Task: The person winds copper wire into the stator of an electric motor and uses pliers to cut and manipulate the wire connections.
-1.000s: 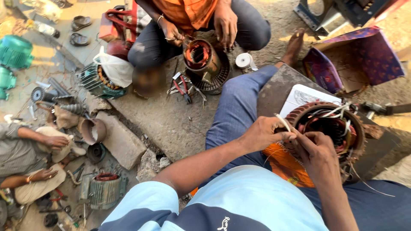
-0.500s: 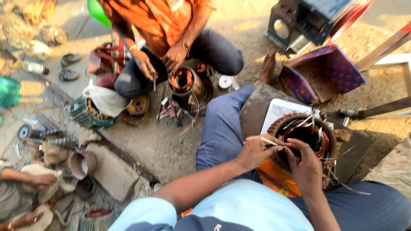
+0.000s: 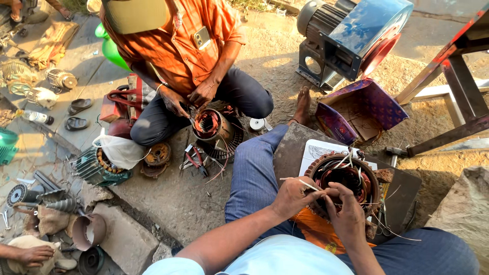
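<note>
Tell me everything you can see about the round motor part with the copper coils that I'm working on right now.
The motor stator is a round ring, rusty brown outside, packed inside with reddish copper windings around an open dark centre. Pale wire ends and thin strips stick out of its top. It lies open face up on a dark board across the lap, over a white sheet. The left hand pinches a thin pale strip at its near rim; the right hand touches the same edge.

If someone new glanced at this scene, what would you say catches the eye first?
Probably the round motor core with copper windings on the wearer's lap, low right, with the left hand and right hand working at its near rim. Across from them sits a person in an orange shirt, and a blue blower stands top right.
</note>
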